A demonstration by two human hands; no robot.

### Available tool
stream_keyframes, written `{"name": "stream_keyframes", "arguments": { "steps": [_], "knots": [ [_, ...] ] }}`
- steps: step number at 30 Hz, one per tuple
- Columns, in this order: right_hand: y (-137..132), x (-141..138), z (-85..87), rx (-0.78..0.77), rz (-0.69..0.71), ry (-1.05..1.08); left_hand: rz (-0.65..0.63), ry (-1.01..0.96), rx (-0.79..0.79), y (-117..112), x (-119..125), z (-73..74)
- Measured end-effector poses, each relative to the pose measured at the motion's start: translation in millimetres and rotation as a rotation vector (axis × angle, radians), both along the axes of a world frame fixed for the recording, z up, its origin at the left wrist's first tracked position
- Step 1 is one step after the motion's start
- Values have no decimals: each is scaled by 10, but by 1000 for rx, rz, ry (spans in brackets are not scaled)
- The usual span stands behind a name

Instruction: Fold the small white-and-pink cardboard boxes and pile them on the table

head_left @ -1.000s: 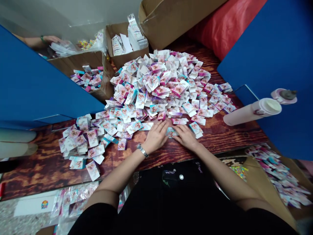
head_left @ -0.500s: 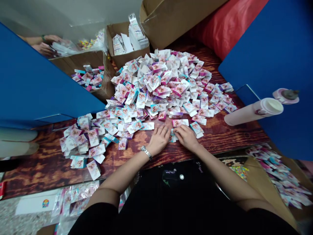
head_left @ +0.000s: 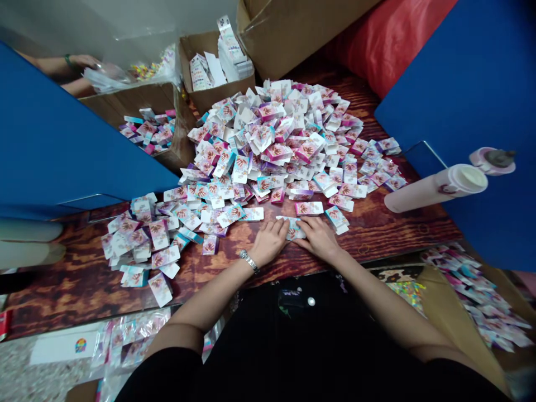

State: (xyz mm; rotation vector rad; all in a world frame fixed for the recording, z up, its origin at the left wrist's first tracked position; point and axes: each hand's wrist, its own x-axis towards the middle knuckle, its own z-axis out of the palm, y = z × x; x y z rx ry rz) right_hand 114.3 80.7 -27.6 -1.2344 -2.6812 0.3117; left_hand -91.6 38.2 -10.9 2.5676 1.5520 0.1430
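Observation:
Between my hands, a small printed carton point(head_left: 293, 229) in white and light blue lies at the near part of the wooden table point(head_left: 368, 240). The fingers of my left hand point(head_left: 270, 240) press on its left end. My right hand point(head_left: 319, 237) grips the right end, thumb on the near side. Just beyond the hands sits a pink-edged carton point(head_left: 309, 209), and a blue-edged carton point(head_left: 337, 219) rests to the right. A large heap of similar cartons point(head_left: 272, 139), many with flaps standing open, spreads over the table.
A pale bottle point(head_left: 433, 190) with its lid open stands at right. Blue partitions point(head_left: 456, 111) flank the table. Cardboard boxes point(head_left: 218, 100) stand at the back; another person's hand point(head_left: 86, 62) handles clear plastic at upper left. Below right, more flat cartons point(head_left: 481, 301) fill a box.
The carton between my hands now shows its printed face. My right hand has opened out slightly along its right end, and the left fingers have shifted a little. The other person's hands moved.

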Motion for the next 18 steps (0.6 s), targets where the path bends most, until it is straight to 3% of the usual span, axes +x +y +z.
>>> {"name": "stream_keyframes", "arguments": {
  "steps": [8, 14, 16, 18],
  "knots": [
    [-71, -55, 40, 37, -18, -76, 30, 35, 13, -61, 10, -9],
    [-159, -59, 24, 132, -30, 0, 54, 63, 6, -85, 12, 26],
    [-164, -60, 34, 107, -43, 69, 50, 53, 3, -90, 13, 25],
    [-130, -65, 72, -18, -43, 200, 41, 36, 11, -90, 18, 29]
  ]
}}
